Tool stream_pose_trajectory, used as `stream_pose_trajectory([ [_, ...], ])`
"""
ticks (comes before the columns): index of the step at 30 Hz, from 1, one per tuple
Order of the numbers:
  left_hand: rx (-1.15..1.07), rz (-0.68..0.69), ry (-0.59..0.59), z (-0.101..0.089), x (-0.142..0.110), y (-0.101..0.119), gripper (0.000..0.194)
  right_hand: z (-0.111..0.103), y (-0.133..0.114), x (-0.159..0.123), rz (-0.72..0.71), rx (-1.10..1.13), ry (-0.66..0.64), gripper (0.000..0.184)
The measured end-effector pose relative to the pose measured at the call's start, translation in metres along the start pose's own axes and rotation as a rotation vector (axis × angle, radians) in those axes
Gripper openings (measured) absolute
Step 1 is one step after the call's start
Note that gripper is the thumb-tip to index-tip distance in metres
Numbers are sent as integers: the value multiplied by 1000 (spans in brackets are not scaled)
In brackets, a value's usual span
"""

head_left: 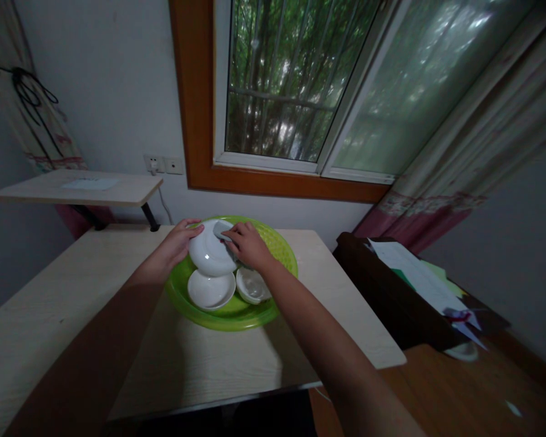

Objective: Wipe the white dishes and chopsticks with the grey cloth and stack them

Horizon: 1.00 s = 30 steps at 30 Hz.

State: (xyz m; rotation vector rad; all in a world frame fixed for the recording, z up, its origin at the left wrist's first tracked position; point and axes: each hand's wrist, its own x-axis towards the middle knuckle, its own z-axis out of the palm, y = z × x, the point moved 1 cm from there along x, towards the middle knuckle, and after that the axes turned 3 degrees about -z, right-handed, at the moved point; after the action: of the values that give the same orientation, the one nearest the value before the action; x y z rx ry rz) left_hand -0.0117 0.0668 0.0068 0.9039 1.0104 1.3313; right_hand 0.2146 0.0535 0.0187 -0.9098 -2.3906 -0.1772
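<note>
My left hand (182, 238) grips a large white bowl (210, 252) by its left rim, thumb on the near surface. The bowl is tilted, and what looks like its underside faces me. Against its upper right part, my right hand (248, 244) presses a small grey cloth or sponge (222, 230), closed around it. Below the tilted bowl, a smaller white bowl (211, 290) lies face up in a round green basin (230, 325). Beside it is another white bowl (251, 285), partly hidden by my right forearm; it seems stacked or holds something I cannot make out.
The basin stands on a pale wooden table (136, 388). A raised shelf (50, 187) with a sheet of paper (90, 183) is at the left. Wall sockets (162, 164) and a window lie behind. To the right, papers (412, 273) rest on a dark piece of furniture (391, 306).
</note>
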Motion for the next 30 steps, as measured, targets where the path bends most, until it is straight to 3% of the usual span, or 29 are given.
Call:
stream_pose_trajectory([
  [5,39,0,-11,-6,8,-3,45,9,3,-1,-108,43,-75,36],
  [10,81,-33,-100,-18,14,5,48,8,1,0,-160,50,-80,38],
  [20,-38,-104,-205,-21,-1,27,54,-2,-28,1,-361,16,-94,47],
  [27,-69,-78,-199,-22,1,23,45,-5,-26,3,-83,-154,-58,44],
  [30,-49,-74,-164,-24,4,21,46,-12,-20,1,-28,-144,-86,40],
])
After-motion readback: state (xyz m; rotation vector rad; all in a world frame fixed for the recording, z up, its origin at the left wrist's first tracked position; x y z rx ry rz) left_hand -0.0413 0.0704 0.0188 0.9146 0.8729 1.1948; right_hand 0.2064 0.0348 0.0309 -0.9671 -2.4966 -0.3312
